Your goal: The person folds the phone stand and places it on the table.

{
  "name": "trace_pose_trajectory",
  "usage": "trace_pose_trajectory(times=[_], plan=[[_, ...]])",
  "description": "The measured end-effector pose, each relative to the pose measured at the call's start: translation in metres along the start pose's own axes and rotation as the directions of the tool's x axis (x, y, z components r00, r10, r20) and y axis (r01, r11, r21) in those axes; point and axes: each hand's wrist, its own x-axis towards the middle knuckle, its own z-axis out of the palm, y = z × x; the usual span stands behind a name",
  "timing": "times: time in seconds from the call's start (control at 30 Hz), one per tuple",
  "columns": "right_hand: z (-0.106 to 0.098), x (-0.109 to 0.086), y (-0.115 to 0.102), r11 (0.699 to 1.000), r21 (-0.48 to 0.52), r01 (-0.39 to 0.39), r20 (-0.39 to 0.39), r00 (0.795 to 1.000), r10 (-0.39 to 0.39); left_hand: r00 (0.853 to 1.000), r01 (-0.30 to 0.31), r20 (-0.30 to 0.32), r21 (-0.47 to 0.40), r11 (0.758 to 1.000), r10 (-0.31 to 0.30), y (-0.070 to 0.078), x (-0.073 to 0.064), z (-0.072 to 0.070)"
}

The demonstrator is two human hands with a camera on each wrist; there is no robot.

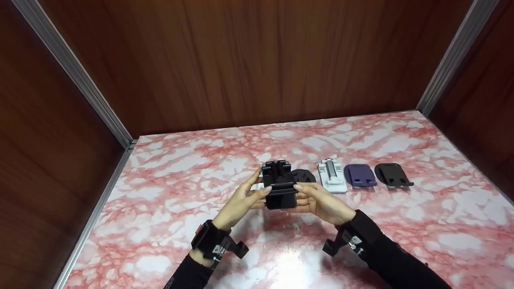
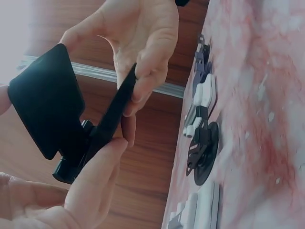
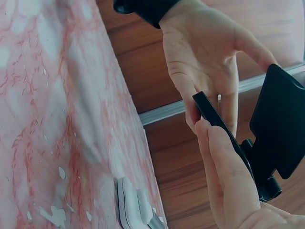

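Note:
Above the table, both hands hold a black folding phone stand (image 1: 280, 178), its plate opened at an angle to its base. My left hand (image 1: 241, 200) grips the left side, thumb at the front edge and fingers underneath. On the opposite side my right hand (image 1: 325, 204) pinches it the same way, thumb near the plate's lip. In the left wrist view the stand's plate (image 2: 47, 102) and its thin base (image 2: 114, 107) spread apart from the hinge. The right wrist view shows the plate (image 3: 281, 119) from the other side.
Right of the held stand, a row lies on the marbled table (image 1: 180, 180): a round black stand (image 1: 306, 176), a white stand (image 1: 332, 178), a purple stand (image 1: 360, 175) and a dark stand (image 1: 393, 175). Another white stand (image 2: 202, 207) is partly hidden behind the hands. Wood panels (image 1: 241, 60) enclose the table.

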Motion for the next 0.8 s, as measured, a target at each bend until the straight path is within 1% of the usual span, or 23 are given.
trace_pose_trajectory(times=[0.27,0.37,0.5,0.7,0.8], plan=[[-0.0007,-0.0003,-0.0009,1.000,0.018,-0.006,-0.022,1.000,0.007,1.000,-0.004,0.027,-0.131,0.991,0.008,-0.0027,0.0033,-0.0012],[0.0000,-0.0009,-0.0017,1.000,0.023,-0.015,-0.037,0.999,0.016,1.000,0.003,0.025,-0.159,0.987,0.001,-0.0025,0.0032,-0.0011],[0.0005,-0.0009,-0.0026,1.000,0.018,-0.021,-0.039,0.999,0.022,1.000,0.004,0.012,-0.170,0.986,-0.002,-0.0014,0.0030,0.0003],[0.0000,0.0003,-0.0029,1.000,0.010,-0.013,0.001,1.000,0.013,1.000,-0.003,-0.007,-0.163,0.987,0.002,-0.0030,0.0039,0.0013],[-0.0003,0.0004,-0.0021,1.000,0.015,-0.022,-0.011,1.000,0.023,1.000,-0.004,-0.008,-0.164,0.986,0.003,-0.0045,0.0046,0.0013]])
